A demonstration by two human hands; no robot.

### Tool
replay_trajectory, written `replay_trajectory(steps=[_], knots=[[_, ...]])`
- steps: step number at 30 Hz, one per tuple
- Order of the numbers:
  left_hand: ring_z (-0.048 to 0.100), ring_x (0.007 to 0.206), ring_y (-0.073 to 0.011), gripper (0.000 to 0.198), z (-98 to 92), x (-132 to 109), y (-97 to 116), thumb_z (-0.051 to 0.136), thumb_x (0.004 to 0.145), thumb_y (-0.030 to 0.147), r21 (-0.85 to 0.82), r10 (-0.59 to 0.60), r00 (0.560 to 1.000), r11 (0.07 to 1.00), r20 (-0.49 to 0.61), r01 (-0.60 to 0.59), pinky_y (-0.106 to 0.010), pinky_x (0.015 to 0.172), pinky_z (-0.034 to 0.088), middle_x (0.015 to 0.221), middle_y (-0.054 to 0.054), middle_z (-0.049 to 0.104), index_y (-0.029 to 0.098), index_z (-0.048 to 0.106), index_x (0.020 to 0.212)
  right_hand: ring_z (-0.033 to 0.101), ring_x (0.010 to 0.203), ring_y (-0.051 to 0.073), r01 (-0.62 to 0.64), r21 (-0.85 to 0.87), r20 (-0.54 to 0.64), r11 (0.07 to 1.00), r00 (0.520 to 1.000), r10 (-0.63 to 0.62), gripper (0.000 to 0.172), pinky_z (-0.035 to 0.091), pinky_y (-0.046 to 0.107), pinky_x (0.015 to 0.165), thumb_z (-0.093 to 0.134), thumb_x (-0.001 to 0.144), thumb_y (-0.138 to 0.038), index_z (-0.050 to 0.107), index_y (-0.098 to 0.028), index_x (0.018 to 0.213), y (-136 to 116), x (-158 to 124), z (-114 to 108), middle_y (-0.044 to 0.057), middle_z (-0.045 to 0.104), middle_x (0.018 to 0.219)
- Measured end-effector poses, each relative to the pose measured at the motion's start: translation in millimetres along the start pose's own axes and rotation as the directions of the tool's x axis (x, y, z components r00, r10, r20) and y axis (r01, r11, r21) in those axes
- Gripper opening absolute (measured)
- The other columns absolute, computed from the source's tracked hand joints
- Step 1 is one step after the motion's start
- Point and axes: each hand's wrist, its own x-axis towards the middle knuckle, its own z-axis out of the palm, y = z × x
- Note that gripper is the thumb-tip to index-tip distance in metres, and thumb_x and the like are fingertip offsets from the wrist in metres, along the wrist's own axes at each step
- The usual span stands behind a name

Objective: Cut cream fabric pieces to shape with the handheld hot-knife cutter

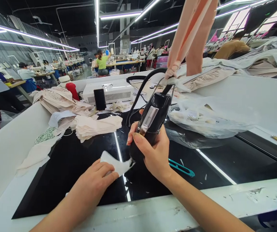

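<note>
My right hand (154, 153) is wrapped round a black corded hand-held power tool (156, 106) with a silver lever on its side. Pale pink fabric strips (191, 32) tied at its top end run up out of view. In my left hand (96, 182) a small pale fabric piece (116, 163) is gripped between fingers and thumb. Its right-hand end meets the lower tip of the tool, where my hand and the tool body partly hide the contact. Beneath both hands lies a glossy black board (68, 174).
Stacked fabric pieces (97, 125) and a green mesh bundle (45, 135) lie to the left. Behind them are a phone (100, 99) and a white metal box (109, 90). At right are a teal plastic tool (182, 168) and a clear bag (203, 119). People work farther back.
</note>
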Motion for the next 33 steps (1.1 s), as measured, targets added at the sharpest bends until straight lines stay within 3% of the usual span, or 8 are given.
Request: replay_trajectory(steps=[3,5,8,12,14,19,24,33], knots=[[0.062,0.127,-0.0215,0.047,-6.6,-6.7,-19.4,0.04,0.092,-0.007,-0.022,0.162,0.986,0.987,0.037,-0.161,-0.049,0.12,0.039,0.124,0.0,0.072,0.024,0.062,0.12,0.058,0.057,0.012,-0.007,0.031,0.004,1.0,1.0,0.007,0.031,0.052,0.028,0.053,0.079,0.081,-0.035,0.052,-0.027,0.094,-3.9,-2.0,0.0,-0.006,0.063,0.077],[0.059,0.131,-0.0194,0.048,-11.1,-9.1,-27.0,0.04,0.093,-0.006,-0.029,0.183,0.983,0.983,0.029,-0.182,-0.046,0.123,0.036,0.128,0.001,0.071,0.025,0.063,0.122,0.057,0.056,0.012,-0.011,0.044,0.012,0.999,1.0,0.011,0.03,0.051,0.027,0.051,0.079,0.081,-0.035,0.053,-0.027,0.093,-5.2,-3.9,0.5,-0.006,0.063,0.076],[0.063,0.126,-0.0172,0.047,-18.0,-4.9,-30.5,0.039,0.094,-0.006,-0.047,0.133,0.991,0.99,0.005,-0.133,-0.041,0.122,0.039,0.131,-0.003,0.07,0.022,0.063,0.124,0.056,0.055,0.012,-0.025,0.053,0.04,0.998,0.999,0.023,0.029,0.05,0.026,0.05,0.078,0.082,-0.036,0.054,-0.026,0.094,-5.7,-7.7,1.2,-0.005,0.063,0.076],[0.066,0.119,-0.0186,0.039,-21.0,16.3,-31.7,0.045,0.094,-0.003,-0.064,0.078,0.996,0.995,-0.042,-0.081,-0.034,0.107,0.054,0.124,-0.008,0.071,0.017,0.064,0.121,0.057,0.055,0.013,-0.046,0.057,0.074,0.997,0.996,0.042,0.032,0.05,0.028,0.049,0.079,0.082,-0.041,0.055,-0.027,0.1,-6.5,-14.3,0.5,-0.003,0.064,0.08],[0.066,0.118,-0.0188,0.036,-15.8,29.0,-34.4,0.046,0.096,-0.001,-0.079,0.073,0.997,0.994,-0.039,-0.076,-0.032,0.1,0.058,0.122,-0.009,0.071,0.017,0.064,0.122,0.058,0.055,0.014,-0.059,0.058,0.072,0.997,0.996,0.055,0.036,0.051,0.029,0.049,0.08,0.082,-0.043,0.055,-0.028,0.104,-7.3,-18.6,-0.9,-0.003,0.064,0.08],[0.065,0.116,-0.0187,0.038,5.5,48.4,-43.9,0.044,0.094,-0.003,-0.087,0.118,0.993,0.989,0.006,-0.117,-0.031,0.101,0.056,0.122,-0.008,0.069,0.016,0.064,0.121,0.06,0.056,0.016,-0.058,0.067,0.088,0.996,0.995,0.052,0.046,0.052,0.03,0.048,0.08,0.083,-0.045,0.055,-0.03,0.118,-9.0,-31.6,-8.6,-0.001,0.065,0.08],[0.067,0.112,-0.0208,0.033,10.0,43.7,-48.9,0.045,0.095,-0.001,-0.043,0.138,0.989,0.99,0.058,-0.136,-0.032,0.099,0.057,0.119,-0.01,0.069,0.016,0.066,0.114,0.061,0.061,0.015,-0.067,0.083,0.106,0.994,0.993,0.058,0.045,0.053,0.029,0.051,0.078,0.086,-0.043,0.055,-0.032,0.122,-11.3,-39.2,-18.5,0.0,0.064,0.085],[0.063,0.123,-0.0199,0.036,7.0,25.6,-44.6,0.043,0.098,0.001,-0.093,0.087,0.996,0.992,0.034,-0.084,-0.03,0.106,0.052,0.129,-0.009,0.067,0.015,0.062,0.125,0.062,0.06,0.016,-0.049,0.081,0.099,0.996,0.994,0.041,0.04,0.054,0.03,0.052,0.078,0.087,-0.041,0.059,-0.031,0.12,-12.9,-34.8,-25.6,0.0,0.064,0.081]])
